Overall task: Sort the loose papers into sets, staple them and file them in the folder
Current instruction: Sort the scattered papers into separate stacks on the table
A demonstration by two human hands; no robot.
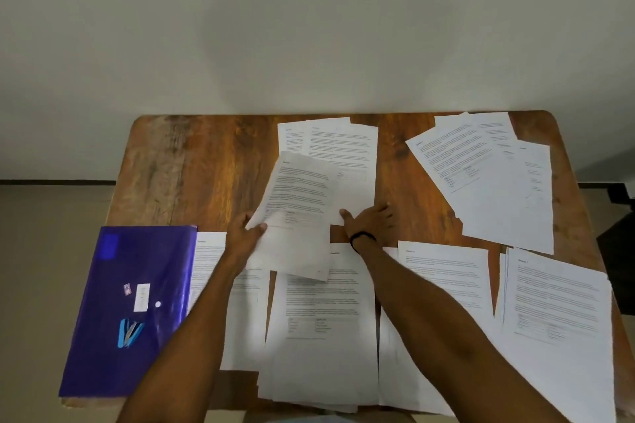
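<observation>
The left hand [249, 233] pinches the near-left edge of a white printed sheet of paper [299, 203], holding it over the middle of the brown wooden tabletop [206, 161], long axis running away from the person, heading end farthest, slightly skewed. The right hand [372, 221] lies released, fingers spread flat, on the near edge of the far-centre white paper pile [343, 144]. All print is too blurred to read, and the forearms [429, 312] cover parts of the nearer piles [323, 319].

on my feed I've got the left hand [249, 233] pinching the tilted sheet [299, 203] at its left edge, right hand [372, 221] flat, palm-down just right of that sheet, fingers spread
</observation>
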